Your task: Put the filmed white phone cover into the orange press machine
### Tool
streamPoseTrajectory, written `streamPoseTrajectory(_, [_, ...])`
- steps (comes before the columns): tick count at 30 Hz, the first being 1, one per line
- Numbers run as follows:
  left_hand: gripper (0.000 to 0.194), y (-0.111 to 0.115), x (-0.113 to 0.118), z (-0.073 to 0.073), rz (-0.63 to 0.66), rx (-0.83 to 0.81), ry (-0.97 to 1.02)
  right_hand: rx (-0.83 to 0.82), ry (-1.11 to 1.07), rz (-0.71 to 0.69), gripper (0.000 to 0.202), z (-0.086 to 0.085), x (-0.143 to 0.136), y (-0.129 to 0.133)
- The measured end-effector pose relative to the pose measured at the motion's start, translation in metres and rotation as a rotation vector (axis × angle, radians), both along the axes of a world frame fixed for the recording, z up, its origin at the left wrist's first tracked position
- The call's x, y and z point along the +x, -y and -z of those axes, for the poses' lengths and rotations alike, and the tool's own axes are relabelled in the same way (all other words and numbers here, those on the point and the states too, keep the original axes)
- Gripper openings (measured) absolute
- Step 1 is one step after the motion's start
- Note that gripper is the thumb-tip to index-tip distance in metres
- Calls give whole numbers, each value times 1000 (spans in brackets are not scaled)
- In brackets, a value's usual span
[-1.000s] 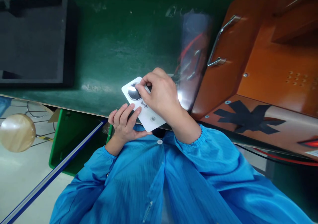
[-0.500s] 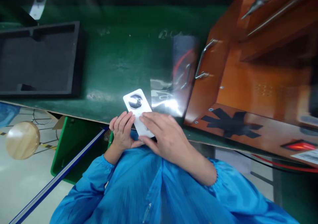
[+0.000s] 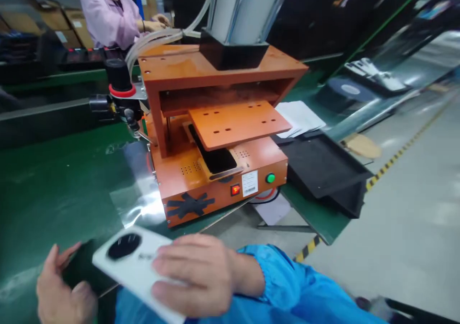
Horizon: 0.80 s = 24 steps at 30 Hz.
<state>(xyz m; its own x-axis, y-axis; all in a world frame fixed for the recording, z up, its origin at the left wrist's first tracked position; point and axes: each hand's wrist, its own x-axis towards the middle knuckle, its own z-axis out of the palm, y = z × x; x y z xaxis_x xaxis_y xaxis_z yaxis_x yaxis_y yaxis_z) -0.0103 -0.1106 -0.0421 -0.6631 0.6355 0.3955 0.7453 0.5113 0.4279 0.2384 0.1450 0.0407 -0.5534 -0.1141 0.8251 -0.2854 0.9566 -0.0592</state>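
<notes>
A white phone [image 3: 140,266], its back with a large round black camera area facing up, lies tilted in front of my body. Whether it is a whole phone or only a back cover I cannot tell. My right hand [image 3: 199,273] grips it from the right, fingers across the back; the thumb is hidden. My left hand [image 3: 64,293] is off to the left of the phone, apart from it, with fingers and thumb spread and nothing in them. Ahead stands an orange press machine [image 3: 219,185] with an orange plate [image 3: 240,125] over a black recessed bed [image 3: 221,161].
Clear plastic film [image 3: 138,190] lies on the green table [image 3: 53,175]. A black-and-red air regulator [image 3: 122,91] juts from the press's left side. Black trays [image 3: 323,161] and white sheets [image 3: 300,115] sit to its right. Behind, a person in a pink sleeve [image 3: 111,22] works.
My view has swung up and right onto the press. My left hand has let go of the phone and moved left; my right hand still holds it.
</notes>
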Motion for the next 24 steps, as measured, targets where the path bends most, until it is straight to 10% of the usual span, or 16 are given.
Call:
streamPoseTrajectory(8, [70,-17,18,-4,-242,-32,84,-72,62,588,59,-24,51,-118])
streamPoseTrajectory(13, [71,-15,17,-4,-86,-53,-61,-87,473,540,39,-29,37,-157])
streamPoseTrajectory(24, [57,-19,25,-12,79,-8,-238,-207,583,455,44,-32,40,-184])
